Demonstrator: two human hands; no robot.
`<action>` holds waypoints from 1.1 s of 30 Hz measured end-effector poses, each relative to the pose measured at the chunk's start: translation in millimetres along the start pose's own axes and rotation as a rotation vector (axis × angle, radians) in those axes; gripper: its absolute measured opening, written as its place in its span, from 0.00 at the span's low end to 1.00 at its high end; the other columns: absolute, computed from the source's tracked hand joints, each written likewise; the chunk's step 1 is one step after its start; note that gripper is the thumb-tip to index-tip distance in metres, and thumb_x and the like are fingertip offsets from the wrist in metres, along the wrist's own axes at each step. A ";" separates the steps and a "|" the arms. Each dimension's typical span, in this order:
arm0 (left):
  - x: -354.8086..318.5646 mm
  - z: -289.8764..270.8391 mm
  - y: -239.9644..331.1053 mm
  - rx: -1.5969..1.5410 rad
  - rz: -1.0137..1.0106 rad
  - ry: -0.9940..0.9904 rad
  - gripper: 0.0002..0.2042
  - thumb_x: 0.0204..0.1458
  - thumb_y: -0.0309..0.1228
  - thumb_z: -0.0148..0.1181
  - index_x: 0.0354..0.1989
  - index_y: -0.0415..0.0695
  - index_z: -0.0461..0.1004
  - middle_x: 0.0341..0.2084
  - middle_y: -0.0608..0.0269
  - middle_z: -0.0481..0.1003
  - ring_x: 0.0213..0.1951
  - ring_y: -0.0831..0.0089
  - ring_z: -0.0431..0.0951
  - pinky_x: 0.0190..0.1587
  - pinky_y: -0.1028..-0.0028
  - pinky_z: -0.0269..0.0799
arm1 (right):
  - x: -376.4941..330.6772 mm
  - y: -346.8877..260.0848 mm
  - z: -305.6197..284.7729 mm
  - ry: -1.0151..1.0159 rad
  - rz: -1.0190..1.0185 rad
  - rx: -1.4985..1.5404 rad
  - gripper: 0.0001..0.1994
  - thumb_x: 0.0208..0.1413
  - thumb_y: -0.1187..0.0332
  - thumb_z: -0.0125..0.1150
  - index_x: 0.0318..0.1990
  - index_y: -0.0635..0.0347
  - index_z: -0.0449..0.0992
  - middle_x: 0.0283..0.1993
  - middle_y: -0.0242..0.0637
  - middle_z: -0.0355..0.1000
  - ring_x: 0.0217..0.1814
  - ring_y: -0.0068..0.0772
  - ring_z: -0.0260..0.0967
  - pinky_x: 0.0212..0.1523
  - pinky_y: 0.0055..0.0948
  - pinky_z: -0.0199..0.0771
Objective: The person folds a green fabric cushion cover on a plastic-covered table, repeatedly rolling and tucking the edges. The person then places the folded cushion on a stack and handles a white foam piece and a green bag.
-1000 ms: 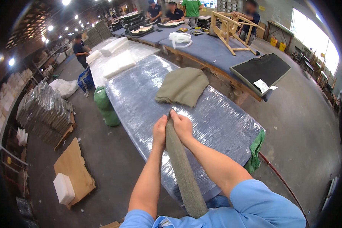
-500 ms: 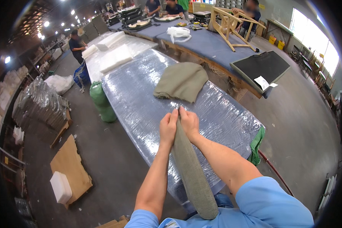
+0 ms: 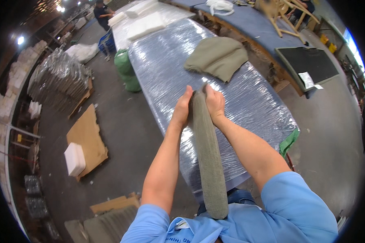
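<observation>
Head view looks down on two bare forearms rising from the lower edge, with the left hand (image 3: 181,108) and the right hand (image 3: 215,103) brought together over the near half of a long table (image 3: 162,69) wrapped in shiny plastic film. Both hands are closed, thumbs and fingers pinching the top end of a long grey-green knitted strip (image 3: 207,158), one on each side of it, so the hands sit just beside each other with only the fabric between them. The strip hangs from that grip back toward the person's chest, its lower end resting against the blue shirt, clear of the table's near edge. Judging from the grip, the step in hand is working at the upper end of the strip, perhaps opening, straightening or turning it; the pictures do not show whether it is a tube or a flat band. The next move would likely call for keeping both pinches even so the knit does not twist, and for room on the film-covered top ahead of the hands. Farther along the table, toward its far right edge, lies a folded olive-green cloth piece (image 3: 217,56), well apart from the hands. A green bag (image 3: 125,71) stands on the floor at the table's left edge, a sheet of cardboard (image 3: 87,139) with a white foam block (image 3: 75,159) lies on the floor to the left, and a green rag (image 3: 288,141) hangs at the near right corner.
</observation>
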State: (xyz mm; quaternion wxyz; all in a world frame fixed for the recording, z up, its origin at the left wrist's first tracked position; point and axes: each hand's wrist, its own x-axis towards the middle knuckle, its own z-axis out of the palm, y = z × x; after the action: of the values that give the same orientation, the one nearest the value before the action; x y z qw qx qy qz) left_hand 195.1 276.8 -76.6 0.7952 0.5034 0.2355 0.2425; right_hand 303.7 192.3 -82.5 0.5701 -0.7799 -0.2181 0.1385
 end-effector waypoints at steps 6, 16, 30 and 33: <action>-31.6 -6.1 5.9 0.065 0.016 0.026 0.24 0.66 0.57 0.54 0.42 0.44 0.77 0.35 0.70 0.73 0.36 0.80 0.70 0.40 0.76 0.65 | -12.4 -12.1 8.8 -0.129 0.024 0.046 0.29 0.67 0.46 0.46 0.33 0.65 0.81 0.37 0.61 0.77 0.43 0.68 0.75 0.47 0.53 0.71; -35.5 9.1 29.9 0.176 0.019 0.262 0.18 0.66 0.47 0.57 0.36 0.44 0.78 0.32 0.70 0.74 0.37 0.80 0.71 0.40 0.75 0.67 | -8.2 -10.4 34.8 -0.199 -0.093 0.104 0.28 0.67 0.48 0.47 0.31 0.67 0.79 0.32 0.62 0.75 0.37 0.65 0.74 0.42 0.50 0.70; -49.0 -20.1 9.3 -0.182 0.179 0.228 0.24 0.69 0.55 0.51 0.44 0.43 0.79 0.37 0.69 0.76 0.39 0.78 0.73 0.42 0.76 0.70 | -15.8 -18.4 46.9 -0.301 -0.053 0.139 0.28 0.68 0.48 0.47 0.31 0.68 0.78 0.31 0.59 0.74 0.35 0.55 0.73 0.42 0.46 0.69; -52.3 -13.8 9.6 -0.150 0.234 0.269 0.16 0.67 0.42 0.54 0.49 0.42 0.78 0.38 0.67 0.77 0.41 0.78 0.74 0.44 0.77 0.70 | -17.0 -18.8 44.8 -0.287 -0.059 0.132 0.28 0.69 0.48 0.47 0.32 0.68 0.78 0.31 0.59 0.74 0.35 0.56 0.73 0.43 0.46 0.70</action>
State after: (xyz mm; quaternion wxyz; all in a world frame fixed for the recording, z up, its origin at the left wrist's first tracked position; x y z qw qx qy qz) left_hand 144.8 257.3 -66.3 0.7582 0.4296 0.2610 0.4153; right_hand 264.7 225.7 -79.1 0.5870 -0.7061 -0.3104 0.2460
